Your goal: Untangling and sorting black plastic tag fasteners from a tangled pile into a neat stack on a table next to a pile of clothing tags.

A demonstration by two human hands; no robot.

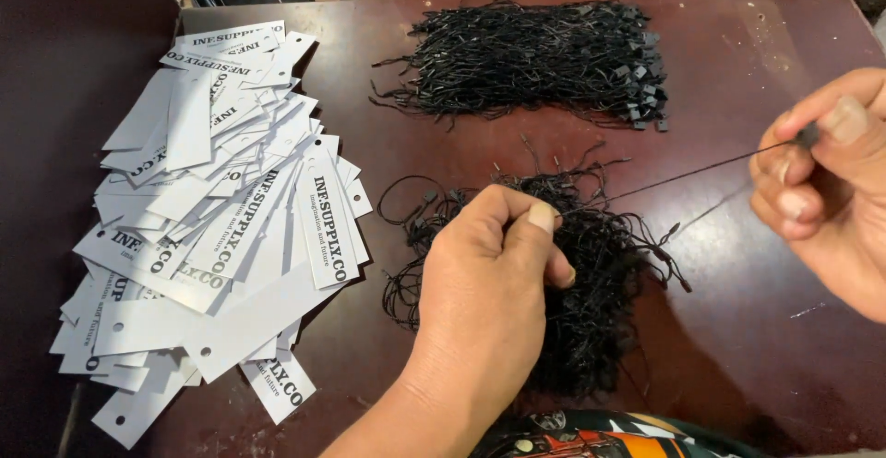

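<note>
My left hand (489, 273) rests over a tangled heap of black tag strings (600, 283) in the middle of the dark brown table (757, 61), thumb and finger pinching one end of a single black string (674, 178). My right hand (826, 181) at the right edge pinches the other end, with the small black lock piece between thumb and forefinger. The string runs taut between both hands.
A spread pile of white rectangular hang tags (212, 209) with black print covers the left side. A neater bundle of black strings with lock ends (535, 56) lies at the back. Patterned cloth (591, 439) shows at the near edge.
</note>
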